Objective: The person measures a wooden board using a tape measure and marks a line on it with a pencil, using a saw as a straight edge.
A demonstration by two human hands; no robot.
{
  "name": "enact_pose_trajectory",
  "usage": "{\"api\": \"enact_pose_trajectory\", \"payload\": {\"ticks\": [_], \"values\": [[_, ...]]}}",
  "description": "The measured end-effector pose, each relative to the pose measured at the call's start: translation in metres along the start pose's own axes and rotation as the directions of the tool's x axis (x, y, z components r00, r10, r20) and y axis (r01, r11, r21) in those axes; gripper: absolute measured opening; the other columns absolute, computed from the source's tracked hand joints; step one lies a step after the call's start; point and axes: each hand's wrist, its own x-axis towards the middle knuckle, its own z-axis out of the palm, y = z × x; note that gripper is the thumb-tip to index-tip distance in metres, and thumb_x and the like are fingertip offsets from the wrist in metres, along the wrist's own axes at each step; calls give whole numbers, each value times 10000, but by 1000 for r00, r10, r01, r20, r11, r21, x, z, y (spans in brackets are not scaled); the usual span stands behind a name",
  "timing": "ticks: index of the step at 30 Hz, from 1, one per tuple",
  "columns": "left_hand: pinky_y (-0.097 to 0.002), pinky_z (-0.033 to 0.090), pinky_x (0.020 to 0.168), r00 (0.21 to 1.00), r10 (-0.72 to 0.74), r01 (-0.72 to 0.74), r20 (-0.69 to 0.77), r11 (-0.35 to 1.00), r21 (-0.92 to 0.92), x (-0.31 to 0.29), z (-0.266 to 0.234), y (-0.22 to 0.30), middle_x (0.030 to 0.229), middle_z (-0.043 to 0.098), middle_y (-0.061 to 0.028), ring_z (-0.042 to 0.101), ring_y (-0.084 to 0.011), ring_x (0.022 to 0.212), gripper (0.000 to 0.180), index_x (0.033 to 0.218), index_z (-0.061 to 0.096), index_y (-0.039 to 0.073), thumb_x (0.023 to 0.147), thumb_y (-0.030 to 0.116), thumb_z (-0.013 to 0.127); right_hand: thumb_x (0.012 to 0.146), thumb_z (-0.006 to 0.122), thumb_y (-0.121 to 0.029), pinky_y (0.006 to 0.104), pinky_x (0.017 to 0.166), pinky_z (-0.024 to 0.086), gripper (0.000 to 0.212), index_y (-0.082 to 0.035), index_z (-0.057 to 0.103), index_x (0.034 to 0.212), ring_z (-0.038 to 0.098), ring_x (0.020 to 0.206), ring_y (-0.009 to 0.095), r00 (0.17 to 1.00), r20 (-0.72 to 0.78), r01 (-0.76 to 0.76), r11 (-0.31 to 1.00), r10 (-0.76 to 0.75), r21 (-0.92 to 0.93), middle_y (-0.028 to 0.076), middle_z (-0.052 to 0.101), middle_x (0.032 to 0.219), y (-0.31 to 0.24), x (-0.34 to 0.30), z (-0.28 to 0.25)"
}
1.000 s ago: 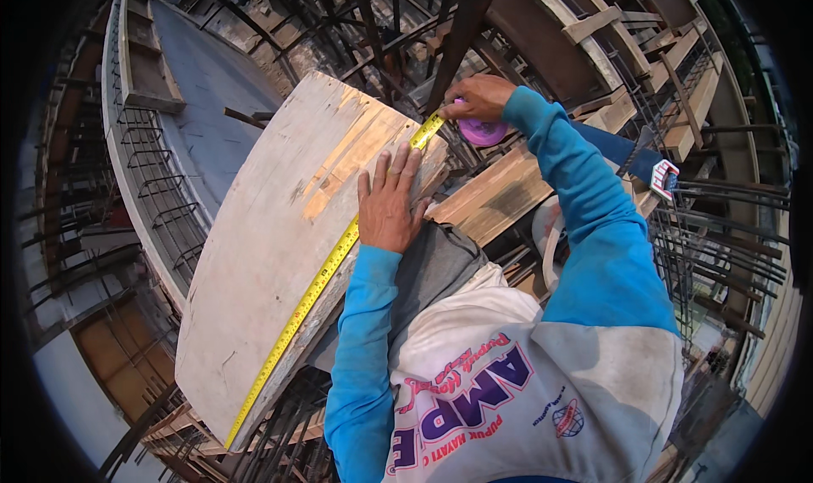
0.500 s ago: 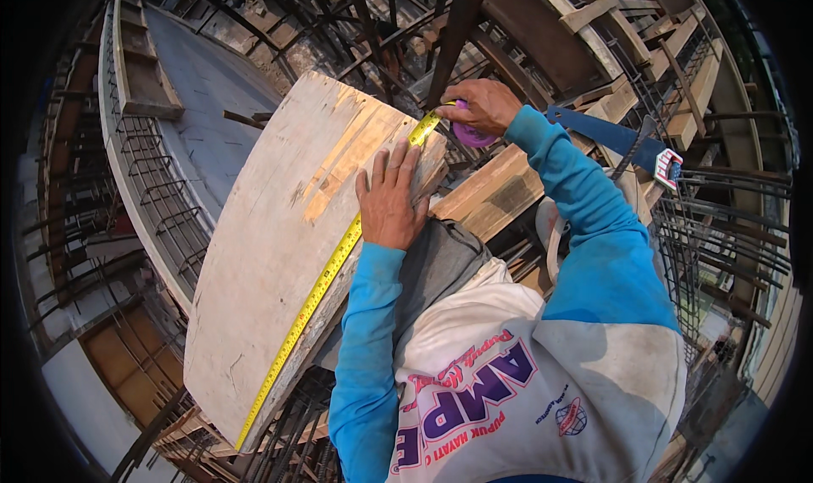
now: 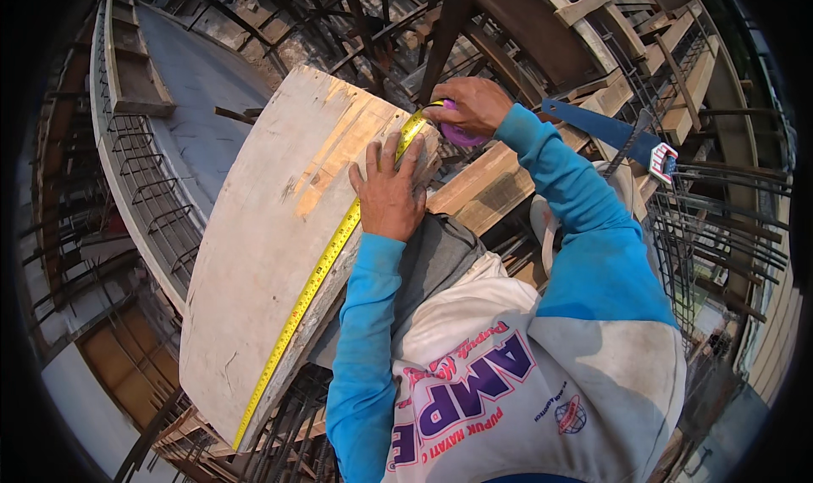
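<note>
A wide pale wooden board [image 3: 271, 229] lies across steel bars in front of me. A yellow measuring tape [image 3: 315, 281] runs along its right edge from the near end to the far end. My left hand [image 3: 389, 191] presses flat on the board's far right edge, beside the tape. My right hand [image 3: 467, 103] grips the purple tape case [image 3: 457, 134] at the board's far corner. Both sleeves are blue, over a white printed shirt.
Rebar cages [image 3: 720, 229] stand to the right and below. A hand saw with a blue blade [image 3: 605, 127] rests on timber beams [image 3: 483, 186] past my right arm. A concrete slab [image 3: 199, 85] with a rebar edge lies far left below.
The board and both hands sit a little lower and nearer in view. My right hand has come closer to the board's corner with the tape case.
</note>
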Motion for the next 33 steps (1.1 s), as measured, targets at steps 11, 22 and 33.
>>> {"api": "enact_pose_trajectory", "payload": {"ticks": [11,22,33], "values": [[-619,223,1057,996,-4,-5,93,995,96,4,7,1,1528,229,17,245,-278,1388,810,1433,312,268,720,229,695,832,621,-485,427,686,487,412,-111,622,1005,593,812,316,970,-238,-32,994,56,101,116,578,882,-7,-10,34],[-636,213,1058,997,16,-18,73,999,35,4,8,-1,1522,245,11,270,-287,1375,817,1440,296,279,732,226,700,837,671,-370,402,883,461,443,-65,575,1143,568,1000,314,849,-471,-75,936,241,344,154,585,1056,-20,-58,42],[-642,227,1051,998,26,-31,55,996,88,2,8,0,1521,242,17,261,-282,1378,809,1439,292,291,738,241,693,805,615,-173,319,528,532,164,-42,705,843,660,607,193,385,784,-741,670,487,-52,83,682,735,46,-232,-69]]}}
